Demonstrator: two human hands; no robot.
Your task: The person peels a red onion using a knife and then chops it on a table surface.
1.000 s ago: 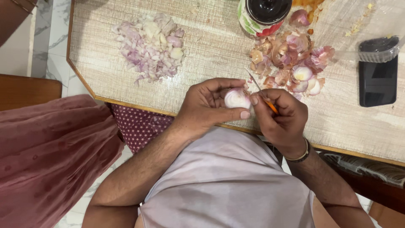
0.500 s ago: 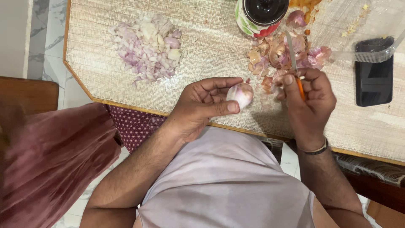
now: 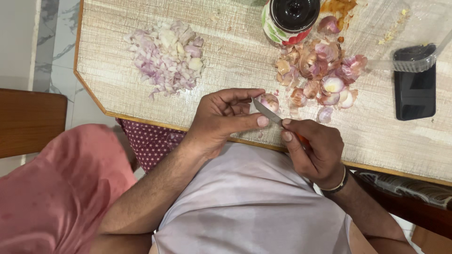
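The knife [image 3: 266,111] has been brought back from over the peels [image 3: 320,77] and its blade is now laid against the onion [image 3: 269,101]. The right hand [image 3: 313,150] is closed around the orange handle, thumb and forefinger pressed near the blade's base. The onion is pinched between thumb and fingers of the left hand [image 3: 221,117], held just above the near edge of the table [image 3: 235,56]. By this return a further paring cut appears to be set up.

Open room is limited on the right — the peels lie just beyond the hands, with a jar [image 3: 289,19] at the far edge and a phone [image 3: 414,89] toward the right edge. A chopped pile [image 3: 165,54] occupies the far-left area. Bare tabletop is left between pile and peels. Another person's pink sleeve [image 3: 56,188] is seen off the near-left corner, well apart from the blade.
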